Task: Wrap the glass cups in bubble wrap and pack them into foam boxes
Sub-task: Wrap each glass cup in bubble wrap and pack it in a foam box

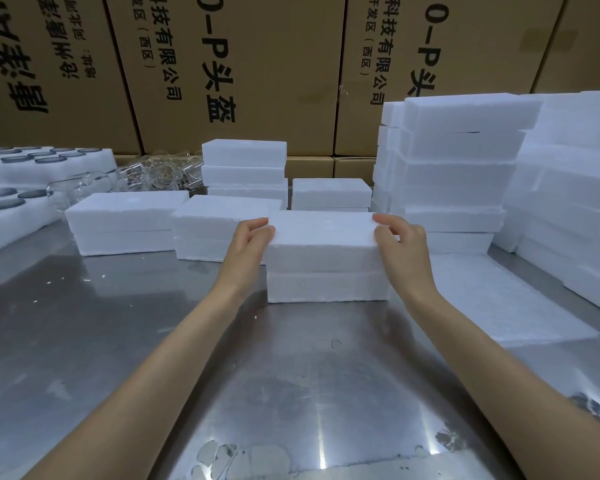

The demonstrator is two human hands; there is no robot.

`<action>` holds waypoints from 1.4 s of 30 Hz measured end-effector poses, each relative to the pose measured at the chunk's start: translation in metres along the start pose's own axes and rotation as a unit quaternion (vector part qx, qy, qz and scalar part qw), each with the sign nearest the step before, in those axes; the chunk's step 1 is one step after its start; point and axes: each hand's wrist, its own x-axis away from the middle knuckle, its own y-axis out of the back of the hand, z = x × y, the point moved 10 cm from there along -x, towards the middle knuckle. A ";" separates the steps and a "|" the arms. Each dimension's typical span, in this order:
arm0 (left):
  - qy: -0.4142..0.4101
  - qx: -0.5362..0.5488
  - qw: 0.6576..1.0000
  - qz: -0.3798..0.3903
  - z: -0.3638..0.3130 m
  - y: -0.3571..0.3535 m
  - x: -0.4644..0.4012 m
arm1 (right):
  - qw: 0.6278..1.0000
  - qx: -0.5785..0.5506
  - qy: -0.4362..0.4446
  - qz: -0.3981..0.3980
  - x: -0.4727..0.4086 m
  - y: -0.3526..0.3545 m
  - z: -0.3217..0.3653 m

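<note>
Steel table (118, 341), closed foam box (326, 258), both hands (248, 237) (400, 242) gripping lid

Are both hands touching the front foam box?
Touching. The head view shows the left hand and right hand gripping opposite ends of the foam box's top half.

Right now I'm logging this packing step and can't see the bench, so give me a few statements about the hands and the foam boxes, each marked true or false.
1. Both hands grip the ends of the front foam box. True: left hand, right hand.
2. That box is open, with a cup inside. False: its lid is on; no contents show.
3. Glass cups lie at the back left of the metal table. True.
4. The tallest foam stack is on the person's left. False: it is on the right.
5. Printed cardboard cartons stand behind the table. True.
</note>
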 end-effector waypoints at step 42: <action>0.126 0.074 0.989 -0.029 0.042 -0.014 0.006 | 0.997 0.005 -0.064 0.034 -0.005 -0.002 -0.013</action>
